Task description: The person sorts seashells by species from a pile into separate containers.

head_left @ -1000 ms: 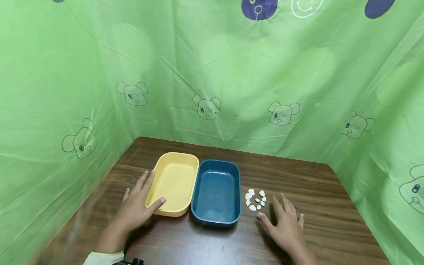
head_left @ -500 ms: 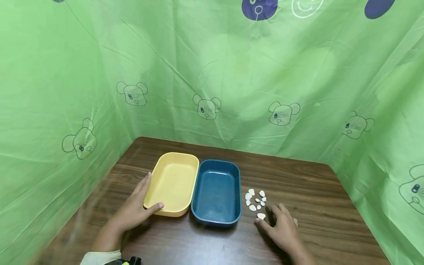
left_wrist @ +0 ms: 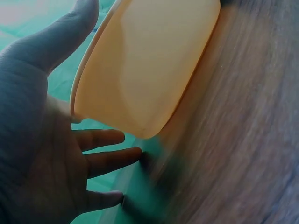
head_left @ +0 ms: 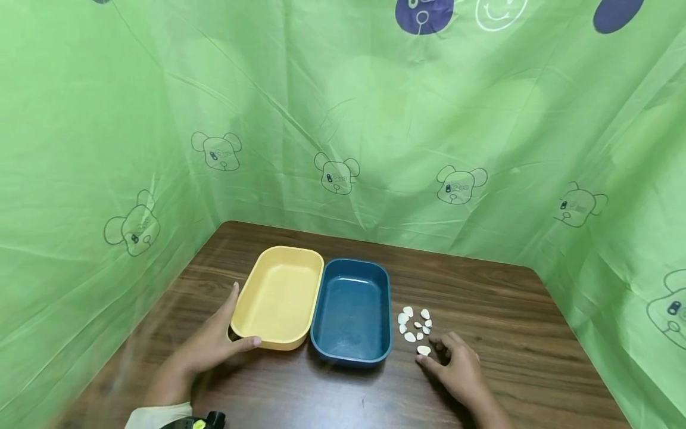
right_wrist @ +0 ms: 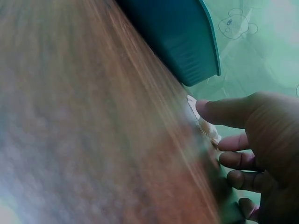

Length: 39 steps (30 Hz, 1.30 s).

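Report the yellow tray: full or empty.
Empty: in the head view, the yellow tray is bare inside; the ring of white pieces lies outside it.

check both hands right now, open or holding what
Left hand: open, at a corner of the yellow tray.
Right hand: at a white piece; whether it pinches it cannot be told.

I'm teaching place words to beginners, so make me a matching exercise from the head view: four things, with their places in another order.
Things
1. yellow rounded-rectangular tray
2. dark blue rounded-rectangular tray
3. small white shell-like pieces
4. brown wood-grain table

Places
A. right of both trays
B. underneath the other three
C. left of the other tray
D. between the other tray and the white pieces

Pairs: 1-C, 2-D, 3-A, 4-B
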{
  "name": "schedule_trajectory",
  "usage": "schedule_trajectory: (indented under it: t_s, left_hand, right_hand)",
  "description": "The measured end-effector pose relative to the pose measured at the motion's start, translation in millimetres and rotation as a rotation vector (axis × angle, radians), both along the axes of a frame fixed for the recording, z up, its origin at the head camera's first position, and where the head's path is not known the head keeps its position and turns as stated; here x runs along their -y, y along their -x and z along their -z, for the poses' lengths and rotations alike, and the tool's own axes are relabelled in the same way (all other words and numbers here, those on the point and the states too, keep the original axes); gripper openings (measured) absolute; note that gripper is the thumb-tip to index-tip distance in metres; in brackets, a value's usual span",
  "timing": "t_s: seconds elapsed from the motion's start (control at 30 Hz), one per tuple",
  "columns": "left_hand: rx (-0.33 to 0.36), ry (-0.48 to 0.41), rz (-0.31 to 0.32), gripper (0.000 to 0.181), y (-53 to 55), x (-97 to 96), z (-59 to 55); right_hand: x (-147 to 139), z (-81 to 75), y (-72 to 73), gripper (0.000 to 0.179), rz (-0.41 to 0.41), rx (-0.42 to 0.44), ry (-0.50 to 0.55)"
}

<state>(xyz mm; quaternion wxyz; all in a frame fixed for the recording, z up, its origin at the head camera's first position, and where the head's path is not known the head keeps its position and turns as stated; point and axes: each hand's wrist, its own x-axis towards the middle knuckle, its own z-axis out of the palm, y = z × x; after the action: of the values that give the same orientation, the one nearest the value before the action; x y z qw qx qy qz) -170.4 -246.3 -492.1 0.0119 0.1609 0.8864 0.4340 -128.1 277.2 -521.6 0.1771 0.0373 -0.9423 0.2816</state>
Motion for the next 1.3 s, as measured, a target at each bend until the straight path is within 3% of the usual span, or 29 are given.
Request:
schedule_trajectory:
  t_s: [0.23, 0.57, 1.3]
  left_hand:
    - [-0.025, 0.011, 0.025, 0.133, -0.9, 5.6, -0.8]
    - [-0.051, 0.068, 0.016, 0.128, -1.3, 7.7, 0.1]
    - [-0.043, 0.13, -0.006, 0.128, -2.1, 9.7, 1.2]
  right_hand:
    - [-2.0, -0.9, 0.4, 0.031, -0.001, 0.049, 0.041]
    - [-2.3, -1.5, -0.1, 0.027, 0.014, 0.103, 0.035]
    - [-6.2, 1.7, 4.7, 0.023, 0.012, 0.141, 0.154]
